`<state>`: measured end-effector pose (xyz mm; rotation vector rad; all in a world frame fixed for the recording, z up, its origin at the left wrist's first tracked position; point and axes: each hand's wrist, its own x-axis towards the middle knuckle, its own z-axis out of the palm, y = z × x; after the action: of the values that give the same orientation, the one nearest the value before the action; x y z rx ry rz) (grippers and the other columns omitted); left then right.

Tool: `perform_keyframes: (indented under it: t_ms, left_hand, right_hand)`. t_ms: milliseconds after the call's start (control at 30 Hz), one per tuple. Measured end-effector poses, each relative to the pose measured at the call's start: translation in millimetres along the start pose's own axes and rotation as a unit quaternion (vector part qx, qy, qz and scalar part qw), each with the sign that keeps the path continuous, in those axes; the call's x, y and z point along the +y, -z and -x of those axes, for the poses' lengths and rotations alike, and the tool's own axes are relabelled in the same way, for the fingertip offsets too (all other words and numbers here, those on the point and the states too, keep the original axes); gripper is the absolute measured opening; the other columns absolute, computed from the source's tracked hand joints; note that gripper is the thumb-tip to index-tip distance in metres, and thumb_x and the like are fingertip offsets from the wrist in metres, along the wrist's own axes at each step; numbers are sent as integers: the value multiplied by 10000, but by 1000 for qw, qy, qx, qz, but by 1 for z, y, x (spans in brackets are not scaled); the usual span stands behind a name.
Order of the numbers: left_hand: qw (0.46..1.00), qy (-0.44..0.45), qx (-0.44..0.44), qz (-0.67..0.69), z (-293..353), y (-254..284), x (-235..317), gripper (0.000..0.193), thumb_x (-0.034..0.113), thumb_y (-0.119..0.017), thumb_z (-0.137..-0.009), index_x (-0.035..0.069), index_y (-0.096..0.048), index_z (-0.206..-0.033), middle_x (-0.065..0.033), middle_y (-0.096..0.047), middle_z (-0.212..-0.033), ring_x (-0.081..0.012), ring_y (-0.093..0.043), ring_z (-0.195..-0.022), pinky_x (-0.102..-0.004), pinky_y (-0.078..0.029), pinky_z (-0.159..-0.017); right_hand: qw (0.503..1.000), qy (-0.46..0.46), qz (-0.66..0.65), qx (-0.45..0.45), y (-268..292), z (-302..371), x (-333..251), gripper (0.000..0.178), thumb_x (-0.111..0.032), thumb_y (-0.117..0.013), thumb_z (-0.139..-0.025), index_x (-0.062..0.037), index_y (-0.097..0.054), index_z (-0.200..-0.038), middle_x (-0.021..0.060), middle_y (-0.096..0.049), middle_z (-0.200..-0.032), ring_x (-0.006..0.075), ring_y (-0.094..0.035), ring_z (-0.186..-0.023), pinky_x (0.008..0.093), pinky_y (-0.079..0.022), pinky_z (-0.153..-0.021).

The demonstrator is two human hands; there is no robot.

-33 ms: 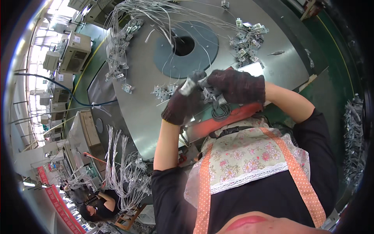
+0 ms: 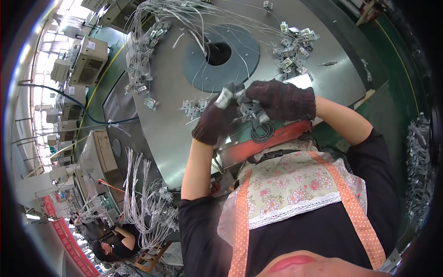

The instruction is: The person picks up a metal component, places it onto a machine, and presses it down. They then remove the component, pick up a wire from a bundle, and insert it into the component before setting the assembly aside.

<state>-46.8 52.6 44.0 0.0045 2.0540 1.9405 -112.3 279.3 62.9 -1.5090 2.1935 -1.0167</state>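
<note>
Both of my hands wear dark maroon knit gloves and meet over the near edge of the round grey metal table. My left hand (image 2: 213,121) is closed, with a whitish wrapping around a finger or thumb. My right hand (image 2: 282,100) is closed too, its fingertips touching the left ones. Between and just below them are small metal brackets (image 2: 251,111), partly hidden by the gloves; the exact grip of each hand is hard to make out. A coil of thin grey cable (image 2: 262,132) hangs under the brackets, in front of a red bar (image 2: 258,147).
Metal bracket pieces lie in a pile (image 2: 293,51) at the right, with more along the left edge. A pale cable bundle (image 2: 184,14) passes near the blue-grey ring (image 2: 247,64) mid-table. A pen-like tool (image 2: 327,63) lies at right. Another person (image 2: 122,240) works at lower left.
My hands stay in nearly the same place. The metal brackets between them show a little more below my right fingers.
</note>
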Motion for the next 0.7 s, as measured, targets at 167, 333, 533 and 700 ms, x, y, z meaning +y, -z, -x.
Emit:
perform_keyframes:
  t_ms: [167,333,533,700]
  left_hand:
    - [999,-7,31,-8,-16,5,-14,406,226,-605,-972,45,-625,-1335,-109,-673,-1263,-224,-644,-1132,-348,-511,-955]
    - [954,-94,65,-278,-42,9,-20,414,266,-617,-949,77,-638,-1317,-204,-691,-1254,-353,-664,-1174,-435,-508,-993]
    - [906,-100,219,-348,-2,42,-35,380,344,-642,-966,112,-683,-1264,-178,-712,-1210,-386,-672,-1130,-467,-517,-980]
    - [827,-56,287,-480,18,54,-48,385,418,-655,-954,140,-713,-1215,-147,-728,-1142,-371,-680,-1068,-479,-508,-976]
  right_hand:
    - [957,-54,-284,10,-6,-3,-6,428,-107,-730,-884,-69,-592,-1287,84,-667,-1202,159,-659,-1056,322,-543,-914]
    - [837,-16,-538,96,-25,-10,-3,522,-131,-764,-858,-29,-570,-1332,65,-650,-1218,167,-629,-1120,338,-530,-989]
    - [975,27,220,4,-45,-9,11,456,-118,-773,-692,-102,-641,-1128,143,-639,-983,362,-635,-961,475,-533,-853]
    - [961,0,262,-85,-56,-23,14,434,-138,-754,-698,-108,-653,-1118,147,-628,-1017,355,-628,-971,487,-518,-841]
